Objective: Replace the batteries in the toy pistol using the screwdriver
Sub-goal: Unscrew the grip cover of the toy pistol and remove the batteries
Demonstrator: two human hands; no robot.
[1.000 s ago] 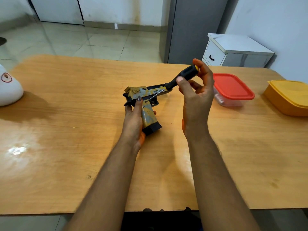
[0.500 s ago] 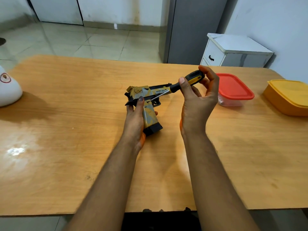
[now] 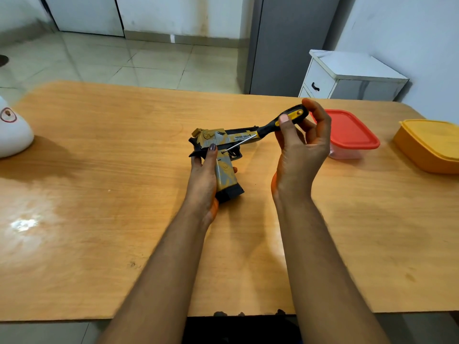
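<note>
— Where is the toy pistol (image 3: 224, 142)?

— Near the middle of the wooden table (image 3: 99, 170), held up off it. The barrel points to the right and the grip points down toward the person. It is yellow, grey and black, with small lettering along the slide.

— Who has hold of it?

— The left hand (image 3: 202, 181). Its fingers are wrapped round the pistol's grip from the left side, and one finger with a dark nail lies stretched up along the frame, its tip just beside the trigger area.

— And the screwdriver (image 3: 268, 129)?

— The right hand (image 3: 301, 150) pinches its black and yellow handle between the thumb and the curled fingers. The handle sits high and to the right; the thin metal shaft slants down to the left, and its tip meets the side of the pistol just above the grip, close to that dark-nailed fingertip. I cannot make out a screw there, it is too small.

— What else is on the table?

— A clear box with a red lid (image 3: 347, 131) stands just behind the right hand. A yellow box (image 3: 429, 145) with its lid on sits near the right edge. At the far left edge a white rounded object (image 3: 12, 135) with a red ring mark shows only in part.

— Beyond the table?

— A tiled floor, a grey cabinet side and a small white drawer unit (image 3: 347, 78) against the wall.
</note>
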